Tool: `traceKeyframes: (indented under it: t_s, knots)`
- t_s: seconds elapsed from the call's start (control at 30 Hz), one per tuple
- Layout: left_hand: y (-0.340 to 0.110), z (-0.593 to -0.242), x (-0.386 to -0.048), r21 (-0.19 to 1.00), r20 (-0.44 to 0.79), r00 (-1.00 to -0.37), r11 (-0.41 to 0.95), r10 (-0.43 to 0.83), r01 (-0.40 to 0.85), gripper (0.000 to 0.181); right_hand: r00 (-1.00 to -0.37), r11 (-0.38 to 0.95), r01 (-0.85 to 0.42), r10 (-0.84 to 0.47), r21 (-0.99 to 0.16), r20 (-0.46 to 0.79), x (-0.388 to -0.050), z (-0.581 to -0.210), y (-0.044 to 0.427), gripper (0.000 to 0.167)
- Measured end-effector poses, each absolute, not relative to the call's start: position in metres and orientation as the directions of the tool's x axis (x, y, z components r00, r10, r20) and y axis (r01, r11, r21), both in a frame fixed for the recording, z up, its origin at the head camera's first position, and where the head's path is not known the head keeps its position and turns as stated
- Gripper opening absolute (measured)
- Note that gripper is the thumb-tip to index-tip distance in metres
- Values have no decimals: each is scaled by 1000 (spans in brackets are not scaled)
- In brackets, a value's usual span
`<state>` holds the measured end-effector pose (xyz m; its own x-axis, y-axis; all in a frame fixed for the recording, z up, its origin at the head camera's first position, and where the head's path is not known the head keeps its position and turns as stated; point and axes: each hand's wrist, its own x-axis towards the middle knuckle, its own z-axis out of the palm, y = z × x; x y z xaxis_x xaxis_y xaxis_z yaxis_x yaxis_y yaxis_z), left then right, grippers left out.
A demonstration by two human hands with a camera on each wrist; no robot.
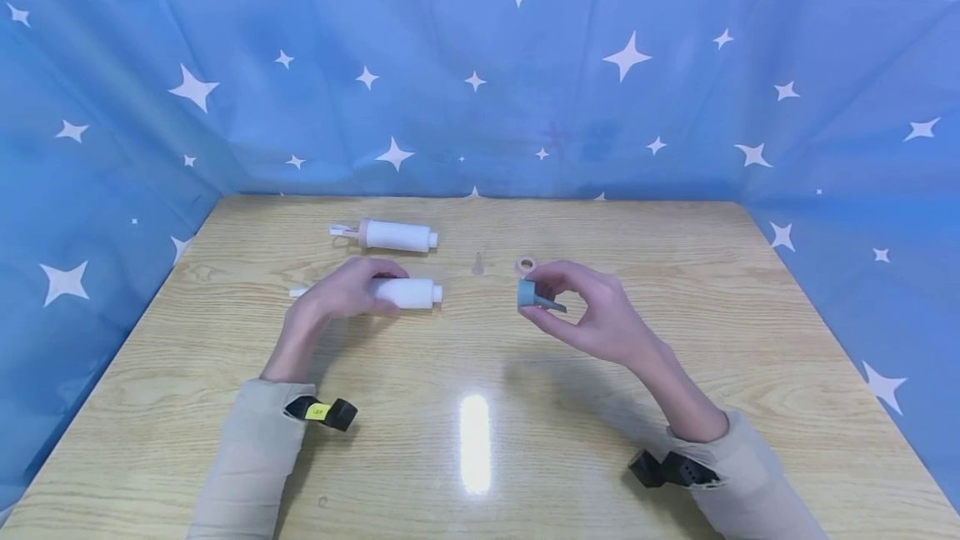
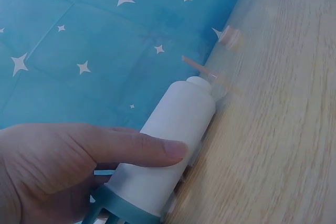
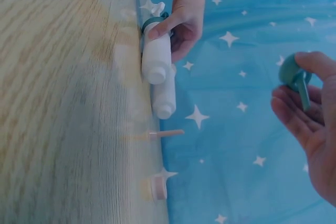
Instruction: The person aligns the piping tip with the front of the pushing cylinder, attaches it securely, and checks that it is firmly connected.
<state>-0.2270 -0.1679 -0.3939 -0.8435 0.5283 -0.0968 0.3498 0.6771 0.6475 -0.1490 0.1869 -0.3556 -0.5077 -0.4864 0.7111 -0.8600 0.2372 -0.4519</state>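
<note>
A white cylinder (image 1: 411, 293) with a teal collar (image 2: 131, 211) at one end lies on its side at the left of the table. My left hand (image 1: 351, 287) grips it from above, the thumb across its side in the left wrist view. My right hand (image 1: 592, 311) pinches a small teal cap-like part (image 1: 527, 293) with a thin spout between thumb and fingers, held above the table. In the right wrist view the teal part (image 3: 290, 72) shows its spout pointing down.
Behind the left hand lies a second white cylinder (image 1: 397, 236) with a pinkish collar. A pinkish ring (image 1: 526, 264) rests just beyond the right fingers, and a small flat pinkish piece (image 1: 477, 264) lies mid-table. A blue star-patterned cloth (image 1: 480, 107) surrounds the wooden table (image 1: 405, 440).
</note>
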Motion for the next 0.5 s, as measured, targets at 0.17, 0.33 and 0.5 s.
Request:
traceKeyframes:
  t_s: [0.17,0.33,0.5]
  knots:
    - [-168,-392,-227,667,-74,-847,657,527,350,46,-501,235,-864,-486,-445,716,-150,-356,187,40]
    - [-167,-387,-224,679,-34,-848,635,529,368,44,-493,236,-869,-484,-435,723,-150,-356,187,39]
    - [-165,-381,-222,684,6,-833,605,553,406,40,-489,235,-871,-483,-431,726,-151,-357,187,39]
